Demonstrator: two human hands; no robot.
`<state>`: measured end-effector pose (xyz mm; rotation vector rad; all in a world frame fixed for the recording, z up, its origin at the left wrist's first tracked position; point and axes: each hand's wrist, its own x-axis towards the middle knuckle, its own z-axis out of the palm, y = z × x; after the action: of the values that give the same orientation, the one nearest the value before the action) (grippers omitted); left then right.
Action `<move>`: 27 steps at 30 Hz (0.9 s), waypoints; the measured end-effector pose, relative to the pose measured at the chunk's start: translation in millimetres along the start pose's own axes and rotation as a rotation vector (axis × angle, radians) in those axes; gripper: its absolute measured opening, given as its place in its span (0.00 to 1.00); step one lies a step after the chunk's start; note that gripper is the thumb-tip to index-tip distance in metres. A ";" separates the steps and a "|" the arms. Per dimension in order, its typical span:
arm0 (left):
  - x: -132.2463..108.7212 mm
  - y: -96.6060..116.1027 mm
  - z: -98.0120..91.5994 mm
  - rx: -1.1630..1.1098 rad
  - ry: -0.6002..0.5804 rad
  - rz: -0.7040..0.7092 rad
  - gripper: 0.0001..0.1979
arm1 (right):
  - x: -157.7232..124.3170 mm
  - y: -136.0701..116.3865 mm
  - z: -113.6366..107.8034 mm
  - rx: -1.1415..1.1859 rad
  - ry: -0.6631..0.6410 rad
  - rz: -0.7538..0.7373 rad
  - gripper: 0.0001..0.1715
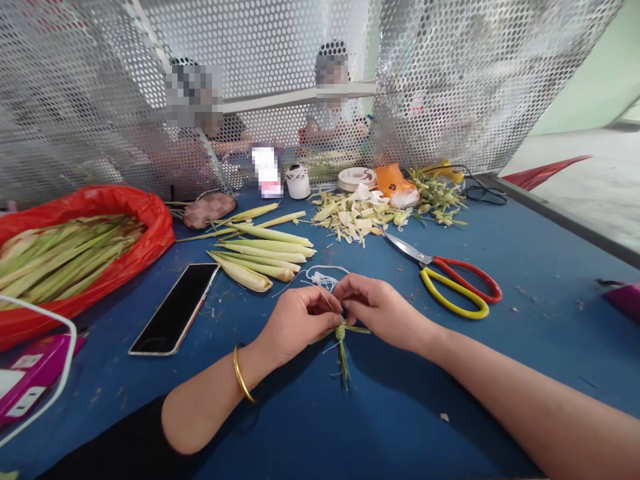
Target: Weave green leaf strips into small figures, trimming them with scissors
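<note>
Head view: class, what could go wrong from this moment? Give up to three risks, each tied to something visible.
1. The left hand and right hand pinch the small green bundle; if either grip loosens, its strands may splay apart.
2. The loose white thread lies in a tangle beyond the hands and could knot or snag.
3. The scissors lie close to the right forearm, blades bare; a sweep of the arm might catch them.

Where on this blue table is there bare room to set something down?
Bare table right of the scissors; a strip between phone and the left hand gripping the leaf bundle. Crowded: stalks, trimmings, red bag at back-left.
</note>
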<state>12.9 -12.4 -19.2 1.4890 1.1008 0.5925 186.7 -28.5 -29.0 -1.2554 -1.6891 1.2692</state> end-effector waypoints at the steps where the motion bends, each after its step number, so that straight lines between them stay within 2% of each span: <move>1: 0.3 -0.9 -0.2 0.045 0.005 0.036 0.03 | -0.5 -0.6 0.1 -0.040 -0.003 -0.009 0.12; 5: -2.0 -1.9 -1.4 0.277 0.065 0.189 0.04 | -1.3 -4.4 -1.4 -0.166 0.001 -0.038 0.14; 10: -7.4 -6.9 0.4 0.769 0.261 0.596 0.08 | -2.1 -3.4 -1.0 -0.208 0.021 -0.047 0.13; 13: -6.9 -11.9 2.2 0.969 0.317 0.771 0.07 | -2.5 -1.4 -0.1 -0.243 0.037 -0.052 0.13; 19: -1.0 -14.2 2.3 1.109 0.346 0.810 0.08 | -1.4 2.9 2.0 -0.177 0.041 -0.043 0.10; 27: -0.9 -13.3 1.6 0.904 0.377 0.823 0.07 | 2.6 3.9 -1.0 -0.022 0.006 0.031 0.11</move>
<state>9.7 -14.9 -32.0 2.7559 1.0568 1.0402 187.9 -25.5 -32.5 -1.3015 -1.6893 1.2667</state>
